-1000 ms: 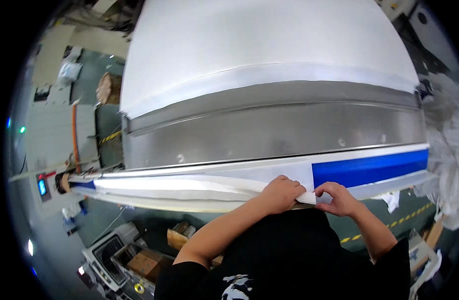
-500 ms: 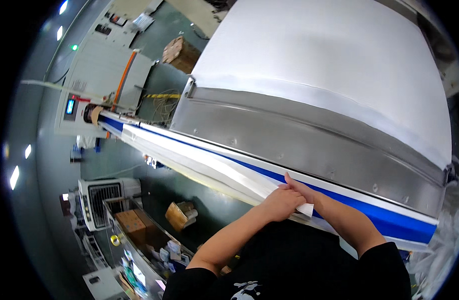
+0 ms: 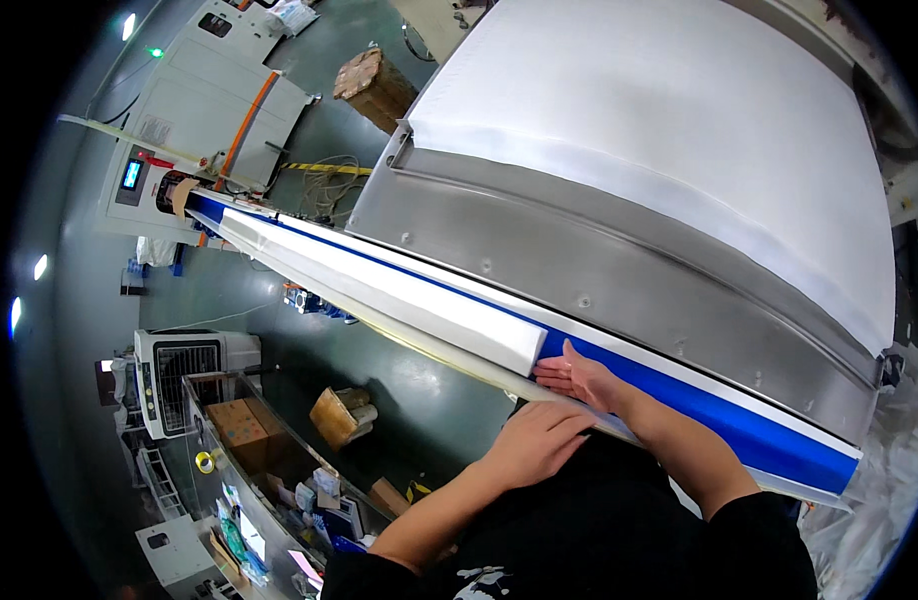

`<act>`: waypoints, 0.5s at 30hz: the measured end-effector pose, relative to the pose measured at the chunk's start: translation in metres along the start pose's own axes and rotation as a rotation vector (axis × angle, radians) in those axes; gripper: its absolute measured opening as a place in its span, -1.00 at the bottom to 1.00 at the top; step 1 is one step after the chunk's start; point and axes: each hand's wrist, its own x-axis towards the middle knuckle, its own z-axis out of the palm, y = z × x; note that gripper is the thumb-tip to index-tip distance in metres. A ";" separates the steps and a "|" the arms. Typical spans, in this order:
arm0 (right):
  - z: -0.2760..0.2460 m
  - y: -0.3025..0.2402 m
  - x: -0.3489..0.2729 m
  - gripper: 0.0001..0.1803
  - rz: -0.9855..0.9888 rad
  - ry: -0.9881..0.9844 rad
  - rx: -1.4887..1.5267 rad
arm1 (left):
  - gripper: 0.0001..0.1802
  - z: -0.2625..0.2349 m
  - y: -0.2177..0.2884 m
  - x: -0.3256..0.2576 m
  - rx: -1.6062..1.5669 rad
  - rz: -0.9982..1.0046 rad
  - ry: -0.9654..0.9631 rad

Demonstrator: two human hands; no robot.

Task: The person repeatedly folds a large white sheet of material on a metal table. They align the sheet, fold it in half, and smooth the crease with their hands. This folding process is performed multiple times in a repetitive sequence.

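Note:
A long white sheet-like strip [image 3: 409, 300] lies along a narrow blue conveyor belt [image 3: 699, 405] that runs from far left to near right. My right hand [image 3: 587, 382] is beside the strip's near end over the belt, fingers stretched out and thumb raised, gripping nothing. Close to my body, my left hand [image 3: 537, 440] rests by the belt's near side rail [image 3: 444, 362], its fingers extended and holding nothing visible. The strip lies fairly flat, its near end cut straight.
Beyond the belt, a bare metal plate [image 3: 579, 235] slopes below a wide white sheet [image 3: 669, 120]. A machine cabinet [image 3: 159, 150] stands at the belt's far end. Cardboard boxes [image 3: 374, 85], an air cooler [image 3: 184, 375] and a cluttered bench [image 3: 279, 470] stand around. Clear plastic [image 3: 879, 470] hangs at right.
Both hands have let go of the strip's near end and moved apart. The strip's end now lies on the belt, farther left. The whole view has shifted slightly.

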 end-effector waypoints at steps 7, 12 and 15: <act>0.020 -0.008 0.014 -0.61 -0.044 0.099 -0.332 | -0.79 -0.007 -0.058 -0.126 0.066 -0.573 0.240; 0.031 -0.013 0.011 -0.70 -0.089 0.179 -0.484 | -0.63 0.053 -0.136 -0.293 0.021 -1.143 -0.093; 0.051 -0.011 0.011 -0.73 -0.182 0.219 -0.655 | -0.52 0.096 -0.158 -0.405 -0.004 -1.290 -0.456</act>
